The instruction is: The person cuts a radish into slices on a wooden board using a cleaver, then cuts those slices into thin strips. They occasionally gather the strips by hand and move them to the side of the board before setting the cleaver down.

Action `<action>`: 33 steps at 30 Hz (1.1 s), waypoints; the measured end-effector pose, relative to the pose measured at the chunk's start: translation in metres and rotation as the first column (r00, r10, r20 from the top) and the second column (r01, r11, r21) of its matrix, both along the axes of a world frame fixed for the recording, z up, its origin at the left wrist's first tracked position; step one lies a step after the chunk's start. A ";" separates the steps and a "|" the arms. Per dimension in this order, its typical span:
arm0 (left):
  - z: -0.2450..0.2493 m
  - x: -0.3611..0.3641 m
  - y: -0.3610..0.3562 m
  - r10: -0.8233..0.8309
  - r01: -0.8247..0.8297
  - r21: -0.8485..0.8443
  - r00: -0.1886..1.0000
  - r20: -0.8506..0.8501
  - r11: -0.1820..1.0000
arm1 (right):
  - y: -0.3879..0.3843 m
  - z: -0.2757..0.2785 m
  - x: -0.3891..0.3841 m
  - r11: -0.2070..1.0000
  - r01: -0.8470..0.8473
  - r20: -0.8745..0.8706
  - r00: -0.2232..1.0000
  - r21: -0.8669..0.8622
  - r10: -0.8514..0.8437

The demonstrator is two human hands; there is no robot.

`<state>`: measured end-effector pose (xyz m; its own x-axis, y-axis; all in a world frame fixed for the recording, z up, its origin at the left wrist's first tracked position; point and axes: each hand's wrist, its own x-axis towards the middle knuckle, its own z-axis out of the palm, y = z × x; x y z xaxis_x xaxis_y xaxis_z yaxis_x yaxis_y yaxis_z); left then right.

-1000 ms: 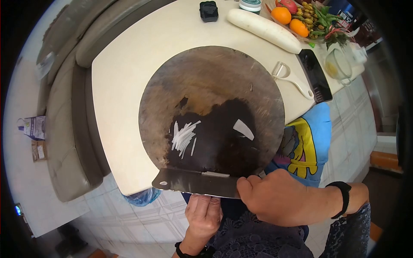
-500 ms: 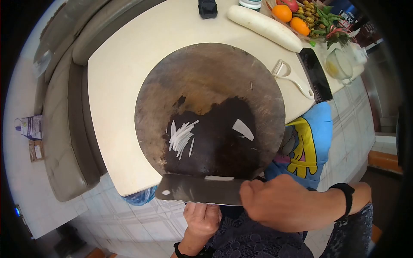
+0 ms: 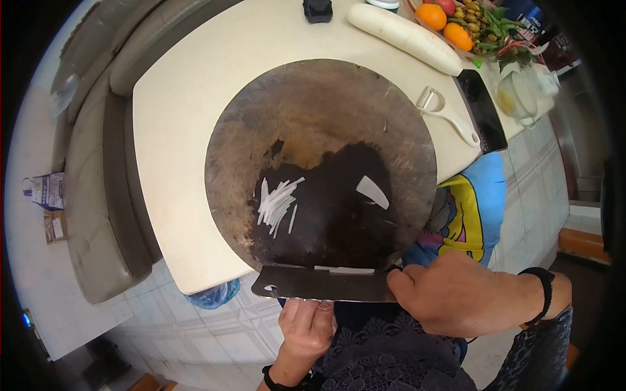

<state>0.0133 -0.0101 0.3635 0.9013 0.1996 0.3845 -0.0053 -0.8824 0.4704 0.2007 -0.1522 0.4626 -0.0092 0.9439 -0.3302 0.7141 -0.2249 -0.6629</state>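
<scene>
My right hand point(image 3: 460, 293) is closed round the handle of a broad cleaver point(image 3: 326, 285), whose blade lies across the near edge of the round wooden chopping board point(image 3: 319, 98). Thin white radish strips point(image 3: 343, 270) show along the blade's far edge. On the near side of the blade, my left hand point(image 3: 306, 327) has its fingers curled, their tips hidden by the cleaver; what they hold, if anything, cannot be seen. A pile of white radish matchsticks point(image 3: 280, 203) lies on the board's left half, and a flat white radish slice point(image 3: 372, 192) on its right.
Beyond the board lie a large whole white radish point(image 3: 404, 38), a white peeler point(image 3: 450, 116) and a black phone-like slab point(image 3: 481, 111). Oranges point(image 3: 430, 16) and other produce sit at the back right, near a glass jug point(image 3: 517, 94). A printed blue cloth point(image 3: 479, 208) hangs by the board's right side.
The cleaver and my right hand have shifted right and slightly up, with the blade tilted steeper. More of the white strips shows along its far edge. My left hand stays close to its place.
</scene>
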 end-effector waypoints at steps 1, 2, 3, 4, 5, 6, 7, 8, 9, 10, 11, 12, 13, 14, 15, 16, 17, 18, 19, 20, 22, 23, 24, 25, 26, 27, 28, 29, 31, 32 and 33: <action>0.000 0.000 0.000 -0.002 0.002 0.009 1.000 0.010 1.000 | 0.002 0.000 0.002 1.000 -0.005 -0.016 1.000 -0.020 0.005; 0.000 0.000 0.001 -0.002 0.002 0.009 1.000 0.008 1.000 | 0.003 0.000 0.003 0.999 -0.010 -0.030 1.000 -0.041 0.009; 0.001 0.002 0.001 0.001 -0.001 0.002 1.000 0.007 1.000 | 0.006 0.000 0.004 0.999 -0.009 -0.029 1.000 -0.041 0.008; 0.002 0.003 0.000 0.001 -0.001 -0.004 1.000 0.009 1.000 | 0.009 -0.002 0.003 1.000 -0.025 -0.014 1.000 -0.001 0.025; 0.003 0.004 0.000 -0.003 0.003 -0.004 1.000 0.012 1.000 | 0.012 -0.005 0.002 0.998 -0.041 0.004 0.999 0.040 0.041; 0.003 0.004 0.000 0.000 0.000 -0.023 1.000 0.005 1.000 | 0.016 -0.007 -0.001 0.998 -0.038 0.008 0.999 0.043 0.037; 0.005 0.004 0.000 0.005 -0.005 -0.039 1.000 -0.002 0.999 | 0.019 -0.009 -0.004 0.997 -0.016 0.001 1.000 0.072 0.016; 0.007 0.005 -0.001 0.006 -0.006 -0.029 1.000 0.002 1.000 | 0.020 -0.011 -0.008 0.994 0.003 -0.006 1.000 0.105 -0.003; 0.011 0.007 -0.001 0.021 -0.022 -0.047 0.999 -0.034 0.999 | 0.018 -0.014 -0.010 0.993 0.001 0.002 1.000 0.119 -0.001; 0.015 0.009 -0.001 0.035 -0.039 -0.064 0.997 -0.067 0.997 | 0.017 -0.017 -0.012 0.980 0.063 0.027 0.997 0.191 -0.069; 0.018 0.010 0.000 0.037 -0.040 -0.049 0.998 -0.054 0.998 | 0.015 -0.020 -0.014 0.957 0.120 0.048 0.989 0.263 -0.138; 0.019 0.011 0.000 0.110 -0.117 -0.173 0.993 -0.049 0.978 | 0.013 -0.025 -0.016 0.954 0.114 0.059 0.989 0.277 -0.135; 0.020 0.012 -0.001 0.184 -0.191 -0.296 0.982 -0.053 0.936 | 0.010 -0.029 -0.018 0.932 0.199 0.041 0.974 0.302 -0.221; 0.022 0.014 -0.001 0.192 -0.195 -0.288 0.981 -0.038 0.937 | 0.006 -0.032 -0.019 0.903 0.281 0.020 0.953 0.325 -0.304; 0.023 0.017 -0.001 0.290 -0.267 -0.445 0.957 -0.017 0.855 | 0.003 -0.030 -0.016 0.901 0.269 0.031 0.955 0.339 -0.296; 0.023 0.021 -0.001 0.382 -0.313 -0.591 0.924 -0.008 0.743 | 0.000 -0.026 -0.013 0.864 0.397 -0.144 0.918 0.311 -0.370; 0.018 0.020 0.000 0.417 -0.290 -0.711 0.909 0.006 0.640 | -0.002 -0.023 -0.010 0.818 0.513 -0.311 0.847 0.261 -0.431; 0.023 0.025 0.000 0.423 -0.280 -0.709 0.906 0.029 0.647 | -0.005 -0.020 -0.006 0.818 0.502 -0.299 0.856 0.282 -0.422; 0.029 0.030 -0.001 0.447 -0.208 -0.900 0.894 -0.017 0.382 | -0.007 -0.018 -0.004 0.810 0.584 -0.541 0.695 0.043 -0.473; 0.034 0.034 -0.002 0.449 -0.112 -0.991 0.891 -0.067 0.075 | -0.009 -0.018 -0.002 0.788 0.577 -0.710 0.463 -0.213 -0.530; 0.046 0.043 0.002 0.280 0.066 -0.955 0.960 -0.018 -0.289 | -0.011 -0.034 -0.001 0.802 0.565 -0.799 0.384 -0.193 -0.462; 0.047 0.046 0.003 0.231 0.083 -0.912 0.973 -0.013 -0.401 | -0.011 -0.042 -0.002 0.808 0.556 -0.875 0.275 -0.194 -0.399; 0.046 0.049 0.004 0.180 0.091 -0.858 0.984 -0.002 -0.506 | -0.011 -0.047 -0.003 0.817 0.550 -0.874 0.295 -0.175 -0.386; 0.042 0.050 0.005 0.193 0.111 -0.862 0.981 0.016 -0.495 | -0.010 -0.052 -0.005 0.808 0.548 -0.885 0.237 -0.218 -0.400; 0.038 0.050 0.005 0.160 0.061 -0.901 0.987 -0.010 -0.430 | -0.010 -0.053 -0.006 0.798 0.543 -0.894 0.176 -0.262 -0.413; 0.034 0.049 0.006 0.129 0.009 -0.933 0.991 -0.041 -0.361 | -0.011 -0.052 -0.005 0.805 0.537 -0.885 0.207 -0.253 -0.416; 0.030 0.047 0.006 0.136 0.019 -0.936 0.990 -0.031 -0.350 | -0.013 -0.054 -0.004 0.811 0.534 -0.888 0.217 -0.239 -0.405; 0.027 0.044 0.006 0.155 -0.042 -0.953 0.984 -0.092 -0.299 | -0.017 -0.058 -0.003 0.806 0.550 -0.884 0.239 -0.218 -0.402; 0.035 0.044 0.004 0.230 -0.169 -0.970 0.951 -0.206 -0.173 | -0.028 -0.061 0.003 0.783 0.596 -0.863 0.284 -0.182 -0.417; 0.033 0.044 0.005 0.230 -0.166 -0.972 0.952 -0.202 -0.163 | -0.036 -0.060 0.007 0.783 0.597 -0.867 0.286 -0.172 -0.409; 0.029 0.042 0.007 0.241 -0.197 -0.953 0.960 -0.141 0.228 | -0.045 -0.060 0.012 0.740 0.643 -0.872 0.231 -0.196 -0.432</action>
